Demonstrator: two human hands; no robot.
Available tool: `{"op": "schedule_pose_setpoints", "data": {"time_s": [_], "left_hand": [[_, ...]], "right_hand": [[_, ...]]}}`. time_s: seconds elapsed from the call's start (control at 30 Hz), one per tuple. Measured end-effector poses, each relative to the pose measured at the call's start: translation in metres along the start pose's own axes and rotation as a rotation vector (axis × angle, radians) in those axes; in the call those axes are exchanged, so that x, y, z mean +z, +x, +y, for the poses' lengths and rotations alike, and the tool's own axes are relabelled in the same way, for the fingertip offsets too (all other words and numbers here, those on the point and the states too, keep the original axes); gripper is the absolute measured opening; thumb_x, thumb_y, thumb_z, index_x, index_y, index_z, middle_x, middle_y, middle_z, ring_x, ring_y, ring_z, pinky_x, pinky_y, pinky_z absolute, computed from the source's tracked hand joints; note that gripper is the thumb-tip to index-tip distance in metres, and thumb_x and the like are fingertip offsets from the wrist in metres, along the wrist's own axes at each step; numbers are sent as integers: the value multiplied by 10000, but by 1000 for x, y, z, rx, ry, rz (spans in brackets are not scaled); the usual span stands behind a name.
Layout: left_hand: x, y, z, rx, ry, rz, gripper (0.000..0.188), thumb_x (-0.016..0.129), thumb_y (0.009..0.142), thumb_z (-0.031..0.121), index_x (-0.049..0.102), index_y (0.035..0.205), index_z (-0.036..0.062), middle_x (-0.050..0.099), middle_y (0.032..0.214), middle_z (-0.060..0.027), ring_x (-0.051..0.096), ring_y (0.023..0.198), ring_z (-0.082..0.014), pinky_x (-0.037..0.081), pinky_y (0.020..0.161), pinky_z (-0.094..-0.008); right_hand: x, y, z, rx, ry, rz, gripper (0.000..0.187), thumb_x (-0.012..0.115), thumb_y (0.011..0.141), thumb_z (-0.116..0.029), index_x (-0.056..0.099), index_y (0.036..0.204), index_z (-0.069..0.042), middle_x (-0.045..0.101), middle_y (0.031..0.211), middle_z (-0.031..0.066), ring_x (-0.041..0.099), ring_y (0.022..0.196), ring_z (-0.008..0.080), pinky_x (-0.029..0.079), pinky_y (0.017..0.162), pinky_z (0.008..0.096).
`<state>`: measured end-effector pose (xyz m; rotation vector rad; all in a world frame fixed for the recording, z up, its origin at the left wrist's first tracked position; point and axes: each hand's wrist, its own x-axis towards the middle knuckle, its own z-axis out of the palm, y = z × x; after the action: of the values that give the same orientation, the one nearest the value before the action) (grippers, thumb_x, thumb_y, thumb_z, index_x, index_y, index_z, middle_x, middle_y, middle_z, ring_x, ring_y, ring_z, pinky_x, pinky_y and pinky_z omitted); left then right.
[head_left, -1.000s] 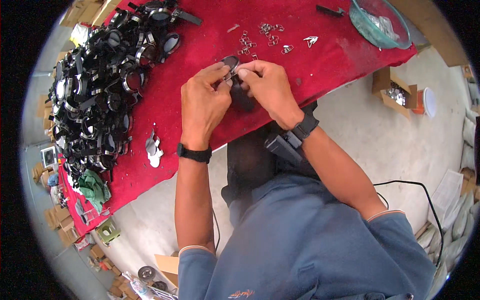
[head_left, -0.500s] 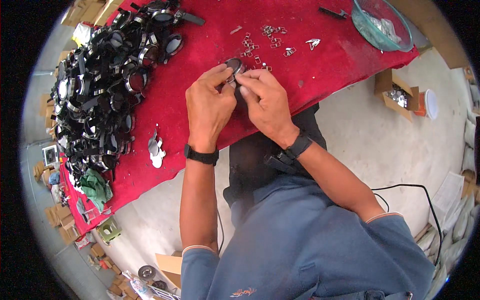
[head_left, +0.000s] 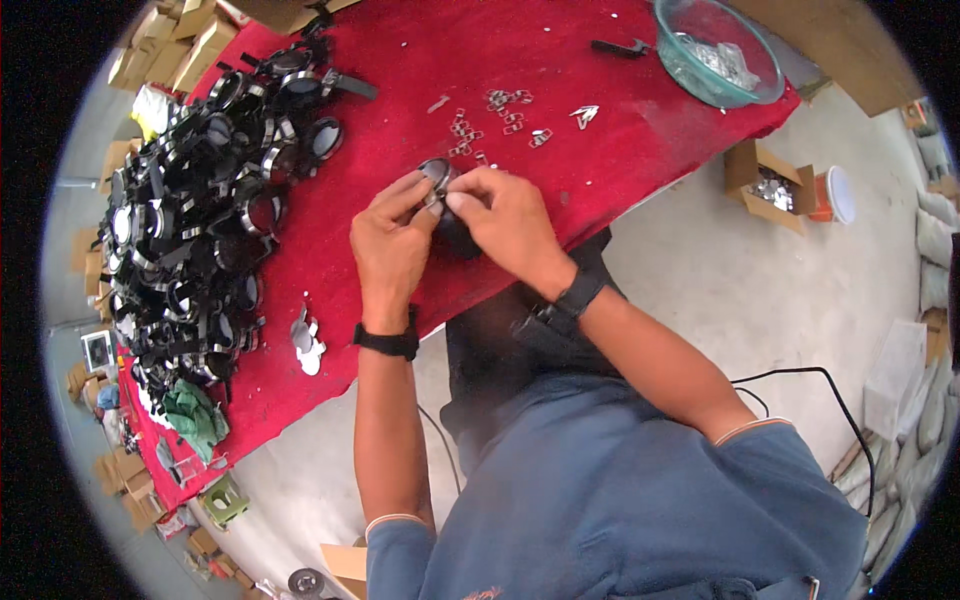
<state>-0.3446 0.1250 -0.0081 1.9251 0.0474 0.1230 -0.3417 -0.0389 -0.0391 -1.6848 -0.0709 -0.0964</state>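
Over the red cloth-covered table (head_left: 400, 80), the left hand (head_left: 390, 245) and right hand (head_left: 505, 220) both pinch a round black goggle piece (head_left: 440, 178), beside scattered small metal clips (head_left: 500, 120).

Red cloth-covered table (head_left: 620, 100) fills upper centre of frame, running diagonally to lower left. Pale grey concrete floor (head_left: 800, 290) at right and below. Open cardboard box (head_left: 768, 182) on floor at right, orange tub (head_left: 828, 194) just beside it. Black cable (head_left: 800, 372) loops across floor, lower right. Cardboard boxes (head_left: 185, 40) stacked upper left. Daylight even, soft.
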Motion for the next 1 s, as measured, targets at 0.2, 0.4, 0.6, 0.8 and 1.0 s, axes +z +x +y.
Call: {"op": "schedule_pose_setpoints", "data": {"time_s": [0.2, 0.4, 0.6, 0.8, 1.0], "left_hand": [[1, 0, -10, 42, 79, 39, 346, 752, 876, 19, 802, 1218, 0, 765, 1323, -184, 759, 1066, -215, 575, 939, -310], [6, -5, 7, 59, 243, 53, 326, 755, 891, 68, 804, 1208, 12, 768, 1297, -194, 778, 1076, -277, 588, 959, -345], [2, -7, 20, 54, 287, -9, 392, 765, 882, 73, 770, 1264, -19, 755, 1334, -196, 748, 1195, -286, 557, 1050, -358], [-13, -13, 25, 163, 393, -180, 667, 875, 783, 93, 672, 1410, -9, 624, 1531, -209, 597, 1428, -333, 432, 1229, -405], [-7, -15, 25, 262, 495, -144, 681, 899, 768, 127, 670, 1401, 21, 645, 1484, -202, 594, 1408, -371, 458, 1208, -438]], "right_hand": [[8, 3, -13, 50, -136, -14, 180, 690, 963, -148, 763, 1068, -21, 753, 948, 200, 741, 906, 386, 572, 801, 465], [3, -20, -17, -425, -290, 11, 263, 605, 948, -7, 720, 1184, -16, 656, 1031, 182, 687, 934, 405, 572, 792, 480], [-52, 37, -12, -638, -498, 8, 282, 661, 882, 5, 721, 1157, -5, 685, 1061, 194, 682, 966, 397, 575, 864, 479], [-178, 174, 19, -635, -1270, 195, 209, 662, 880, -88, 753, 1064, -53, 717, 999, 174, 694, 992, 377, 583, 862, 509], [-200, 183, 27, -430, -1417, 33, 194, 659, 918, -115, 782, 1060, -66, 760, 988, 180, 724, 998, 379, 599, 871, 515]]}}
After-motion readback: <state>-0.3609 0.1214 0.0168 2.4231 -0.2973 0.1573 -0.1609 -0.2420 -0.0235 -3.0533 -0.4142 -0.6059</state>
